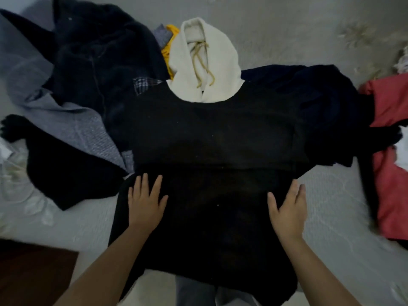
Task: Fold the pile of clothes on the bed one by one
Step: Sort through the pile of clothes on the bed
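A black sweater [212,133] lies spread flat on the bed, neck away from me, sleeves stretched out to both sides. Its lower part hangs over the near edge of the bed. My left hand [146,199] lies flat on the left side of the sweater's lower body, fingers straight and spread. My right hand [288,208] lies flat on the right side at the same height, fingers straight. Behind the sweater the pile shows a cream hoodie [205,60] with drawstrings and a dark navy garment [99,62].
A grey-blue knit piece [72,124] lies under the left sleeve. A yellow cloth [171,40] peeks out beside the hoodie. A red garment [390,173] lies at the right edge. The pale patterned bedspread [298,29] stretches behind. A dark wooden surface [33,272] is at bottom left.
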Tool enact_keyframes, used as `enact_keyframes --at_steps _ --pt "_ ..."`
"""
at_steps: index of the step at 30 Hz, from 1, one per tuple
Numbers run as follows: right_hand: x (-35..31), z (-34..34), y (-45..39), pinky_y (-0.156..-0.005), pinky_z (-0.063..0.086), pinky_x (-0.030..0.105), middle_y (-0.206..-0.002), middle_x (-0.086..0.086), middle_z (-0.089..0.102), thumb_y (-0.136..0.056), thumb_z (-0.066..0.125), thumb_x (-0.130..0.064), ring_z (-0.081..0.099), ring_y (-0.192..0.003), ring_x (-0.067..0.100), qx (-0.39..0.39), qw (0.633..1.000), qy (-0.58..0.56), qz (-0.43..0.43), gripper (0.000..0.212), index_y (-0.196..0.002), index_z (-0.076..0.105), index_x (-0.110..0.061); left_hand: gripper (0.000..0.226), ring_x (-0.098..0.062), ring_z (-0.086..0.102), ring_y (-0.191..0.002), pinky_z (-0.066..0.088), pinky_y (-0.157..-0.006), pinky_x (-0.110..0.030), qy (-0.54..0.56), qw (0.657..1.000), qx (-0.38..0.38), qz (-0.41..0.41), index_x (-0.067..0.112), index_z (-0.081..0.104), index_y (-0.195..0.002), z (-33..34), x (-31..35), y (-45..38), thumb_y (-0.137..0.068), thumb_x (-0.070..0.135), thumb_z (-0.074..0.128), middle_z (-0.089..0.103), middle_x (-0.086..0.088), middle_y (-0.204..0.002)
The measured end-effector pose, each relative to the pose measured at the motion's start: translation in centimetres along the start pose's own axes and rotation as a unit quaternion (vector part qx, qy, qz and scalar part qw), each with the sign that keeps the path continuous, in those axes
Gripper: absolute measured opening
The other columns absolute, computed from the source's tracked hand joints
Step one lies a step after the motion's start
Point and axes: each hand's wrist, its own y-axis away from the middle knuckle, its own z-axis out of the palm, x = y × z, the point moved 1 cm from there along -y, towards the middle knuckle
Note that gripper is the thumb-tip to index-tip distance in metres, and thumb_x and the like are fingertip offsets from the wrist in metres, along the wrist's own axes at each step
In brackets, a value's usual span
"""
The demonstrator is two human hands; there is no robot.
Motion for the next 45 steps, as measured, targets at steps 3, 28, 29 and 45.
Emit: enact_keyframes --at_steps 3,28,29,45 --pt "1.6 1.1 3.1 -0.108 0.021 0.050 -0.145 0.032 0.021 -0.088 0.057 -0.025 0.026 -0.132 0.043 -0.029 1.000 0.007 0.008 0.071 -0.142 0.020 0.002 0.060 -0.045 0.024 -0.133 0.021 -0.106 -0.056 0.031 0.997 0.022 -0.074 0.005 0.038 -0.137 -0.6 -2.4 3.2 -0.090 0.042 0.040 0.029 -0.032 -0.142" --pt "9.8 -3.8 20.4 -0.100 0.029 0.027 -0.147 0.013 0.031 -0.090 0.051 -0.004 0.036 -0.131 0.032 -0.007 0.992 -0.125 -0.024 0.064 -0.144 0.017 -0.010 0.034 -0.038 0.052 -0.102 0.039 -0.083 -0.039 0.376 0.910 0.037 -0.172 -0.009 0.052 -0.111 0.4 -10.9 18.7 -0.096 0.019 0.042 0.057 -0.028 -0.108" --pt "10.4 -4.8 20.6 -0.100 0.027 0.023 -0.147 0.010 0.032 -0.088 0.055 -0.007 0.036 -0.131 0.028 -0.017 0.992 -0.124 -0.023 0.067 -0.145 0.018 -0.012 0.035 -0.038 0.053 -0.101 0.039 -0.082 -0.039 0.362 0.918 0.029 -0.159 -0.008 0.053 -0.111 -0.2 -11.5 19.3 -0.095 0.022 0.046 0.057 -0.027 -0.108" --pt "16.1 -3.0 26.3 -0.084 0.036 0.022 -0.131 0.023 0.047 -0.087 0.048 0.006 0.050 -0.115 0.035 -0.112 0.993 -0.035 -0.020 0.055 -0.138 0.038 -0.012 0.094 -0.036 0.044 -0.123 0.037 -0.102 -0.048 0.380 0.900 -0.055 -0.207 0.013 0.008 -0.146 6.0 -10.2 28.3 -0.078 0.021 0.072 0.043 -0.015 -0.139"
